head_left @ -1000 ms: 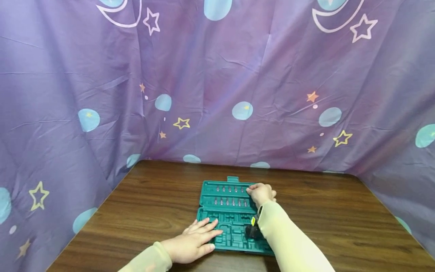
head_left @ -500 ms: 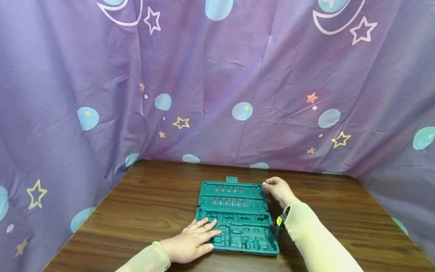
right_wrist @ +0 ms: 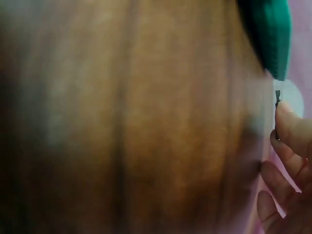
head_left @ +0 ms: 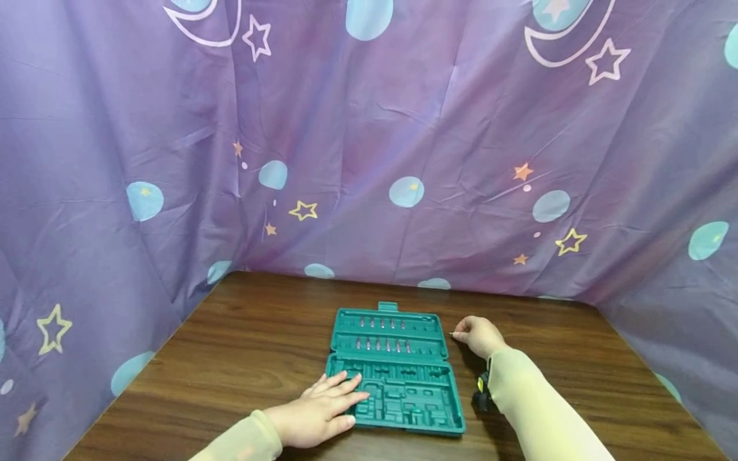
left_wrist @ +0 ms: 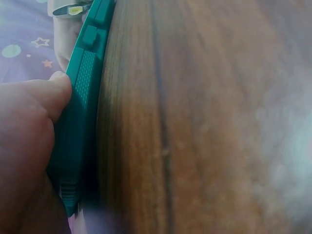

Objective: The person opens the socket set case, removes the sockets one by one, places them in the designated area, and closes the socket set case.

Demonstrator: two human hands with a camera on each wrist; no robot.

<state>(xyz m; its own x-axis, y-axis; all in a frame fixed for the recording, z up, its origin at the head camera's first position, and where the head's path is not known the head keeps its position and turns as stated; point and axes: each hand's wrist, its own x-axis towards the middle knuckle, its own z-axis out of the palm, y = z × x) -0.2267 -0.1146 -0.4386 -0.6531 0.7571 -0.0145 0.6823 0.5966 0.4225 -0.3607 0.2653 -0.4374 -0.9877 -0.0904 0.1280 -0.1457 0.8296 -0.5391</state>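
An open green plastic bit case (head_left: 403, 413) lies on the table, its moulded compartments facing up. Two rows of small silvery bits (head_left: 383, 345) stand in the far half, on its left side. My left hand (head_left: 316, 413) rests on the near left corner with fingers straight and spread; in the left wrist view its thumb (left_wrist: 59, 92) presses the case's front edge. To the right of the case, my right hand (head_left: 480, 336) pinches a thin dark screwdriver bit (right_wrist: 278, 97) with a flared flat end between thumb and fingertips, close over the table.
The brown wooden table (head_left: 576, 365) runs back to a purple curtain (head_left: 357, 128) printed with stars and moons, which also hangs on both sides. A dark wrist camera (head_left: 482, 400) sits under my right sleeve, near the case's right edge.
My right hand has lifted the bit from the case's far right part and moved right, then nearer, over the table. The left hand keeps its place on the case.
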